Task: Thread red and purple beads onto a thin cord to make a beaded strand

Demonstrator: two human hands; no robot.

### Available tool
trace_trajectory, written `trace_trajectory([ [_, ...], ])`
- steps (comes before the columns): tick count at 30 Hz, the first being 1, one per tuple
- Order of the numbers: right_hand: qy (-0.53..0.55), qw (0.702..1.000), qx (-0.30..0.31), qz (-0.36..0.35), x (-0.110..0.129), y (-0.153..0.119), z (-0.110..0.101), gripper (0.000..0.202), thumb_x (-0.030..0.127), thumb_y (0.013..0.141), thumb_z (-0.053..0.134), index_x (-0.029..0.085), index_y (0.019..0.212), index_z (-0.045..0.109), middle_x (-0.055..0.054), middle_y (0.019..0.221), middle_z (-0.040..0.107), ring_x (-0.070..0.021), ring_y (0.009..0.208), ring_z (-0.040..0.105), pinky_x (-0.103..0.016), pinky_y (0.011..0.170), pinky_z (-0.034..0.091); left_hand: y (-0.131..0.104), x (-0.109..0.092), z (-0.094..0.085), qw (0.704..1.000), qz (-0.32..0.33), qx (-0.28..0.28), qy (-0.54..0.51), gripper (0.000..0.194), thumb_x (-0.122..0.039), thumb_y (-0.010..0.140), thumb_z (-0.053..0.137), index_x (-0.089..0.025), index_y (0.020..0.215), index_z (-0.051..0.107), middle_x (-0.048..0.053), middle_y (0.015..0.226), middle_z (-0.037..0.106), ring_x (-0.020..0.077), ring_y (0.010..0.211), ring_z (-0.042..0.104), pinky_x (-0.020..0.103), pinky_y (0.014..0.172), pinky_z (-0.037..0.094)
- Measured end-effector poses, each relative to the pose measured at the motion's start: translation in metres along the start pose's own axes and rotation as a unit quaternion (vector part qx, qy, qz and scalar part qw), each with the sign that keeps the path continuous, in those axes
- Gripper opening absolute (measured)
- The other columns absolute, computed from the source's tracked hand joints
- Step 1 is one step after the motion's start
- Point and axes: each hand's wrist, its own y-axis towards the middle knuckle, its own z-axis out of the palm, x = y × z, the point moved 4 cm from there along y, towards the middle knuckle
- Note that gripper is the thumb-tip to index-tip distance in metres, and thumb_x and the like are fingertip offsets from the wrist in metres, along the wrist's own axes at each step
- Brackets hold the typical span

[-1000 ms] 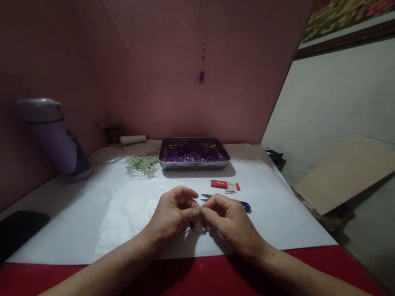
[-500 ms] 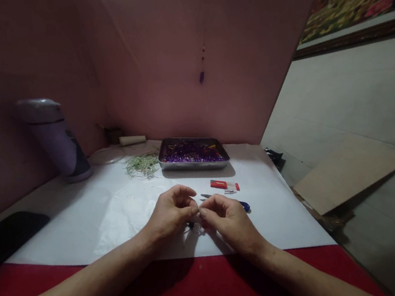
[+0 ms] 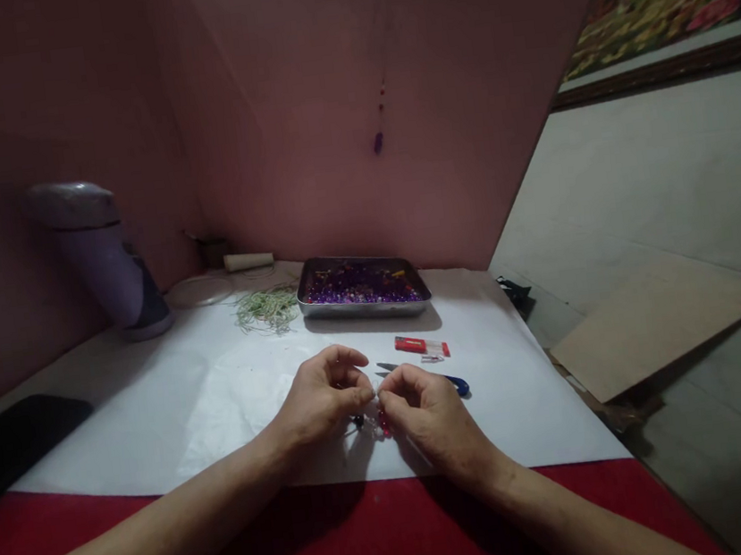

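My left hand (image 3: 324, 396) and my right hand (image 3: 431, 410) meet fingertip to fingertip above the white paper, each in a pinch. Between them runs a thin strand, too fine to make out well. Below the fingertips hang beads: red beads (image 3: 384, 423), some clear ones and a black bead (image 3: 359, 421) by the left thumb. Scissors with a blue handle (image 3: 459, 385) lie partly hidden behind my right hand, their blades pointing left. Just past them sits a small red and clear packet (image 3: 421, 346).
A metal tray (image 3: 366, 310) of purple beads stands at the back, beside a pile of green threads (image 3: 267, 311). A purple tumbler (image 3: 109, 265) and a dark phone-like slab (image 3: 22, 442) are on the left. A beaded string (image 3: 379, 141) hangs on the pink wall.
My hands stay nearly in place, with the fingertips slightly further apart. The red beads beneath my right fingers show more clearly now.
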Motion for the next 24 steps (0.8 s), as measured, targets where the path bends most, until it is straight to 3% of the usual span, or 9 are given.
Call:
trace_trajectory([
  [10,0.047,0.999,-0.001,-0.023,0.0029,0.0003,-0.0022,0.011,0.025,0.082,0.053,0.017,0.078,0.057,0.001,0.061,0.058,-0.0127,0.054,0.054,-0.026,0.055,0.045,-0.002,-0.0009,0.0012,1.0,-0.007,-0.009,-0.015,0.037,-0.018,0.059,0.074,-0.015,0.087,0.049,-0.003,0.061,0.06,0.0112,0.053,0.056,0.027,0.057,0.041],
  [19,0.065,0.996,0.009,-0.052,0.0018,0.0001,0.0011,0.013,0.023,0.081,0.055,0.018,0.07,0.054,0.001,0.065,0.056,-0.0129,0.061,0.052,-0.025,0.059,0.043,-0.0014,0.0022,0.0034,0.999,0.018,0.017,0.041,0.035,-0.022,0.062,0.073,-0.016,0.088,0.051,-0.003,0.062,0.06,0.0123,0.056,0.057,0.027,0.059,0.041],
  [24,0.104,0.994,-0.004,-0.017,-0.0026,0.0023,-0.0003,0.015,0.029,0.085,0.052,0.017,0.077,0.056,0.003,0.06,0.052,-0.0108,0.053,0.048,-0.023,0.052,0.041,-0.003,-0.0004,0.0047,1.0,-0.009,0.002,-0.009,0.039,-0.019,0.059,0.075,-0.016,0.088,0.05,-0.004,0.058,0.06,0.0114,0.051,0.055,0.027,0.056,0.042],
])
